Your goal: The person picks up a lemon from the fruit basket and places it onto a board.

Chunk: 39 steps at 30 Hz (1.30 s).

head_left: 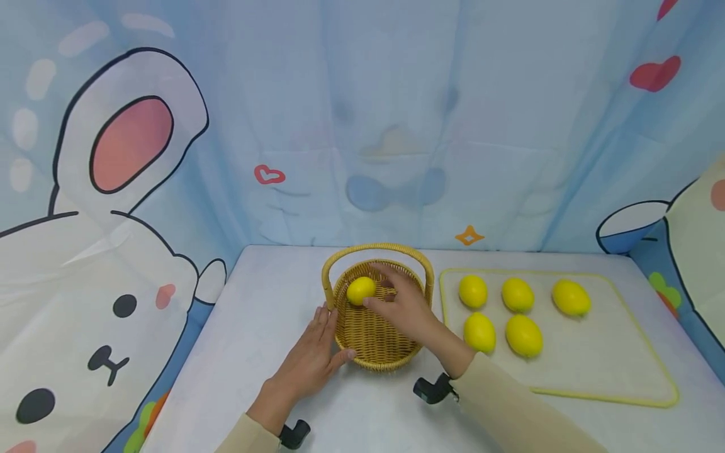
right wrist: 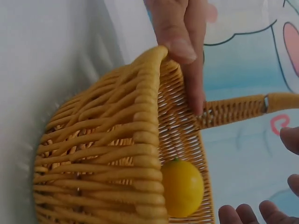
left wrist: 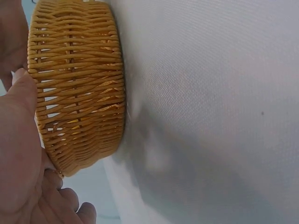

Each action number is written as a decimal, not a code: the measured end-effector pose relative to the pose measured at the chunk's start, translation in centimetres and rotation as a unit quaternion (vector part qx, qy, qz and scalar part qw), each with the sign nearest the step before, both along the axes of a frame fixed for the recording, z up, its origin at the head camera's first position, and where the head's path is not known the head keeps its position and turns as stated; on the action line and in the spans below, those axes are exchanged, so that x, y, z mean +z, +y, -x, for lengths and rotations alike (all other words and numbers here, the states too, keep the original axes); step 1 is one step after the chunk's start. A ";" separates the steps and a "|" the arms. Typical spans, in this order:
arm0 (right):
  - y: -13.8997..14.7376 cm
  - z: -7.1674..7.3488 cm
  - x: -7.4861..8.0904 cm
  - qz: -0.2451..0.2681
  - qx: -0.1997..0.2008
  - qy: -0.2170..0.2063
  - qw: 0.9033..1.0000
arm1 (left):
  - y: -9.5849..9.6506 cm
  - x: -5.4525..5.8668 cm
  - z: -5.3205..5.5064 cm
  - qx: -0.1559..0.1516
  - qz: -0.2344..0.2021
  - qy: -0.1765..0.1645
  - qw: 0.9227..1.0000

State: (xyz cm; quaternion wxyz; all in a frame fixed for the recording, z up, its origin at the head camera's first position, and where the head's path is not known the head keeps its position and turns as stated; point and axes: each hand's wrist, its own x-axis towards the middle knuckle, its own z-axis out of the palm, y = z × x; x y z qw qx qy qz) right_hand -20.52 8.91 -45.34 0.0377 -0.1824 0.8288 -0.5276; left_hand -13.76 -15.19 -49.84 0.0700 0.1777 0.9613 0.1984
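A woven basket (head_left: 376, 343) with an arched handle (head_left: 378, 246) stands upright on the table. One yellow lemon (head_left: 360, 290) lies inside it, toward the far left; the right wrist view shows this lemon (right wrist: 183, 189) beyond the near rim. My left hand (head_left: 308, 358) rests against the basket's left side, fingers extended along the outside and thumb touching the near rim. Over the basket's interior, right of the lemon, my right hand (head_left: 408, 308) hovers with its fingers spread and nothing between them. In the left wrist view the left thumb (left wrist: 23, 88) lies at the basket's rim.
Right of the basket, a pale tray (head_left: 595, 358) with a yellow edge carries several lemons (head_left: 523, 336) in two loose rows. A printed curtain (head_left: 396, 94) hangs behind the white table (head_left: 255, 302).
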 end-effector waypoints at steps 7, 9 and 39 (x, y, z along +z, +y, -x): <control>-1.0 2.3 -2.0 -0.035 0.006 -0.043 0.998 | 0.0 -0.2 0.2 -0.002 0.002 0.000 1.000; -1.3 2.8 -2.4 -0.041 0.005 -0.050 0.998 | 0.0 -0.2 0.2 -0.002 0.002 0.002 1.000; -3.4 3.9 -5.7 -0.033 0.080 -0.109 0.990 | -0.2 -0.3 0.3 -0.008 0.002 -0.001 1.000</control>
